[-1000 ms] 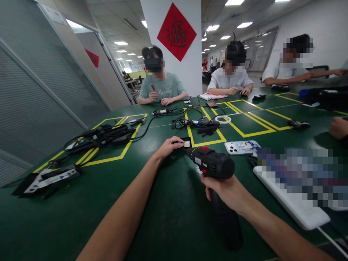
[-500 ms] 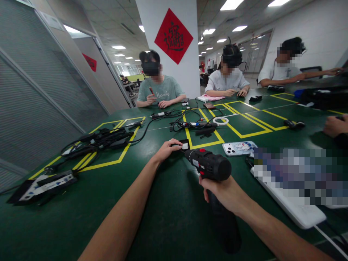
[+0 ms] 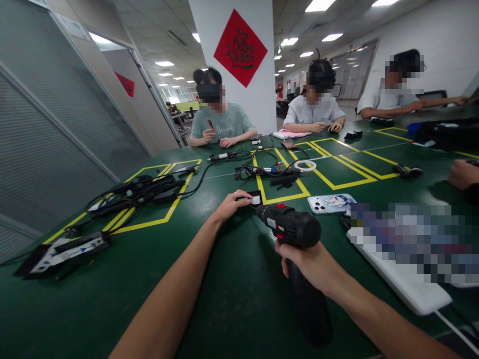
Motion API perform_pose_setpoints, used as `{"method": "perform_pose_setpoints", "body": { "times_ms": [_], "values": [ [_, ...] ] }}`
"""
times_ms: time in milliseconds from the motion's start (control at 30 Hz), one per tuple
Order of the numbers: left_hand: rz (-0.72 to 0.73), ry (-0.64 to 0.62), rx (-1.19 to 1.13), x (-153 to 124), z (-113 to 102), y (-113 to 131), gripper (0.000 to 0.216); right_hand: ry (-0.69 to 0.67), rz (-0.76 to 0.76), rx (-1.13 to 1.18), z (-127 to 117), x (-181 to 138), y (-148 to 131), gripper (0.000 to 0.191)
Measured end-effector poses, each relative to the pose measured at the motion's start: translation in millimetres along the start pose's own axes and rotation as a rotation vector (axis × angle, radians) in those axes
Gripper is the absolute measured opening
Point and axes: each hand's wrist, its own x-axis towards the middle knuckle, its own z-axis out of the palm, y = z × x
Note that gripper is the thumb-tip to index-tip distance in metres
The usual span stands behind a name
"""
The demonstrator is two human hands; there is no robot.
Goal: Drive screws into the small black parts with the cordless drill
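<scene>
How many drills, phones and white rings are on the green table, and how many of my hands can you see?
Drills: 1, the black drill held in the right hand
Phones: 1, the phone with the cartoon case
White rings: 1, the white ring
Hands: 2, the right hand and the left hand, which pinches a small black part
Total: 5

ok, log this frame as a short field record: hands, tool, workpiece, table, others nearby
left hand: on the table, fingers pinching a small black-and-white part
right hand: gripping a black cordless drill, nose pointed at the part
table: green, marked with yellow tape boxes
near the drill: phone lying flat, white keyboard at right
left side: black cable bundle
far side: three seated people; another person's hand at right edge
</scene>
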Motion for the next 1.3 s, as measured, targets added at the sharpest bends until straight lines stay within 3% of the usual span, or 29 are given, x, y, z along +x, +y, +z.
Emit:
{"method": "perform_pose_setpoints", "body": {
  "times_ms": [1300],
  "values": [
    [0.014, -0.007, 0.02, 0.3, -1.3, -2.1, 0.032, 0.041, 0.058, 0.0, 2.2, -1.3, 0.6, 0.018]
  ]
}}
